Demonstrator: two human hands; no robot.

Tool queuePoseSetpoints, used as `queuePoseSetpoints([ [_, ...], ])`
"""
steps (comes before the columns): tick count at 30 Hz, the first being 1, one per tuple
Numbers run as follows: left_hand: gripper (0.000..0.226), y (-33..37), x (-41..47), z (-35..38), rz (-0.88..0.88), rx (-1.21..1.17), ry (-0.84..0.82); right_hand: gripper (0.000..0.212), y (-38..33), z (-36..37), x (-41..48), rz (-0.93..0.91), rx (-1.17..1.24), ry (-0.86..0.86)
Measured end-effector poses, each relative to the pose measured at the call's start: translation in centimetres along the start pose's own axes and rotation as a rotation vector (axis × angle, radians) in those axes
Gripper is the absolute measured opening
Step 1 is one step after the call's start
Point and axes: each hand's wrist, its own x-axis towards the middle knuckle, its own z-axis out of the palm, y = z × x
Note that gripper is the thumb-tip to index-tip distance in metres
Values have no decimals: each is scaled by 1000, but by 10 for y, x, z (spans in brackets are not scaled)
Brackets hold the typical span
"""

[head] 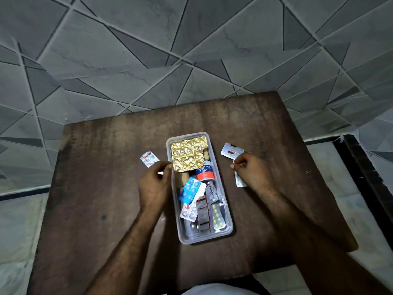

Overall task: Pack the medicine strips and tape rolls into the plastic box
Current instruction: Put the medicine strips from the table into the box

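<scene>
A clear plastic box (228,209) stands in the middle of the brown table. Inside it are a gold foil strip (188,155) at the far end, an adhesive tape roll (204,172), a blue strip (190,190), a yellow-pill strip (217,216) and several other strips. My left hand (154,184) is at the box's left wall, its curled index fingertip touching the gold strip's near corner. My right hand (252,170) is to the right of the box, its fingers pinched on the top end of a silver strip (240,181) lying on the table.
Two loose strips lie on the brown table (95,188): a red-striped one (148,159) left of the box and a white one with a red patch (231,150) to its right. Grey tiled floor surrounds the table, whose edges are close on all sides.
</scene>
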Motion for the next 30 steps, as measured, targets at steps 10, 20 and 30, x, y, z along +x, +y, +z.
queuePoseSetpoints([
  [10, 60, -70, 63, 17, -304, 438, -88, 79, 42, 37, 27, 189, -370, 67],
  [20, 72, -54, 84, 39, -453, 397, 37, 83, 36, 46, 29, 154, -446, 111],
  [30, 27, -89, 85, 12, -595, -94, 38, 87, 50, 36, 22, 242, -199, 92],
])
